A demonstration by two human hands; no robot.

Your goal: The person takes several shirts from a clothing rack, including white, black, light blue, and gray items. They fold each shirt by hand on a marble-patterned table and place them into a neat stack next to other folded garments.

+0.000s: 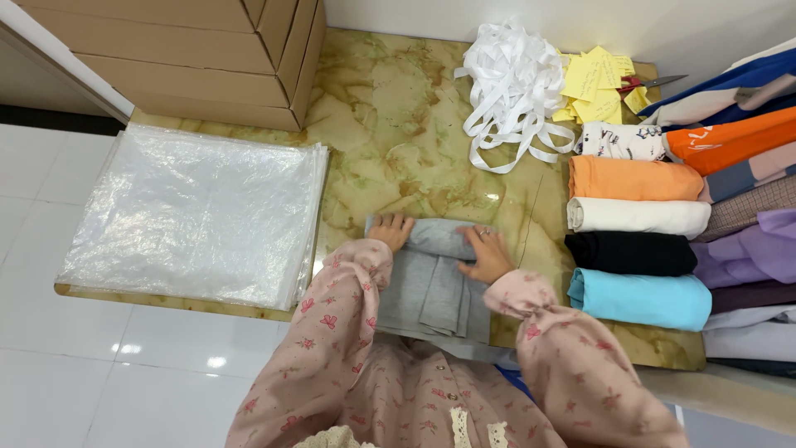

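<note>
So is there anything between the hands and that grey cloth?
No, nothing visible. The left hand and the right hand both lie flat right on the grey cloth, touching it. The plastic bags and rolled clothes sit off to the sides.

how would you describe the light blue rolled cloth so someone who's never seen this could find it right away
Start at the marble-patterned table and look along its right side, where a column of rolled cloths runs from the far side toward the person. The light blue roll is the nearest one in that column, just below the black roll. It is the only sky-blue roll there, lying just right of the right hand.
</note>
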